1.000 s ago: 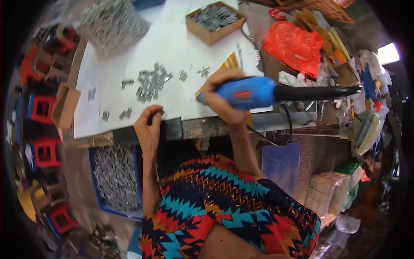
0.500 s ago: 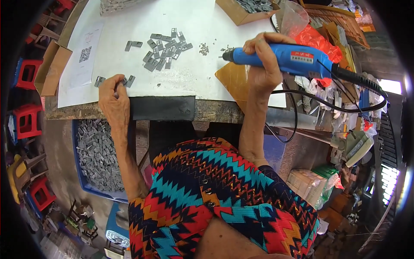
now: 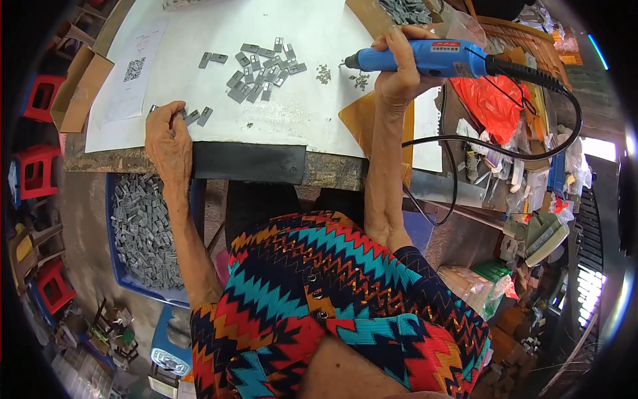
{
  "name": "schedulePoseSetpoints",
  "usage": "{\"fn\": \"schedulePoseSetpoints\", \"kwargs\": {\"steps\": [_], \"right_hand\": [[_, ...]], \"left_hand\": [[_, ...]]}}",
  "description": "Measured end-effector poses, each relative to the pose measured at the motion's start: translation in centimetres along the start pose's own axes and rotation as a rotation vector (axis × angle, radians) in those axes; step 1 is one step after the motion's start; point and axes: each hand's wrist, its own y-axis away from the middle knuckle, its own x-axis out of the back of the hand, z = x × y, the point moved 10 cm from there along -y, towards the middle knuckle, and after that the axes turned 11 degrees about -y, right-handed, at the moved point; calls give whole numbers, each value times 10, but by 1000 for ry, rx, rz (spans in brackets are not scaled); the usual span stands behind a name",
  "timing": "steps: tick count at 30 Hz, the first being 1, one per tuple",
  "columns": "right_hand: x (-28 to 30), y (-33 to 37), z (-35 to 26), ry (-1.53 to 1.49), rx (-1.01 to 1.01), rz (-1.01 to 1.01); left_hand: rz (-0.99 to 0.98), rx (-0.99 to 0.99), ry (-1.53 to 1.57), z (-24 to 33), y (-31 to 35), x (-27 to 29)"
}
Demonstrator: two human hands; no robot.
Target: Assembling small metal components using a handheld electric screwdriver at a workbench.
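Observation:
My right hand is wrapped around a blue electric screwdriver, held level above the table's right part. The screwdriver's tip points left, over two little piles of tiny screws, one pile left of the other. At the near left edge of the white sheet, my left hand has its fingers curled down on a small grey rectangular part, mostly hidden beneath them. Beside those fingers lie more such grey parts. A loose cluster of grey parts covers the middle of the sheet.
An open cardboard box stands at the left, with a printed paper beside it. Below the table sits a blue bin heaped with grey parts. The screwdriver's black cable loops at the right. Brown card lies under my right wrist.
My right hand has moved the screwdriver slightly up and left, its tip now nearer the screw piles. The left hand stays at the near-edge parts. The whole view has shifted a little.

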Motion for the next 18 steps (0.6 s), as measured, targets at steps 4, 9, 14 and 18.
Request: {"fn": "schedulePoseSetpoints", "kwargs": {"steps": [4,9,14,18], "right_hand": [[4,2,2,8,-32,13],[8,8,-9,-88,-117,107],[4,20,-24,-137,-227,99],[-9,33,-35,-202,-277,12]], "left_hand": [[7,-17,-6,-1,-1,-1],[68,-34,-52,8,1,8],[65,-150,214,58,21,3],[-284,78,556,97,45,-43]]}}
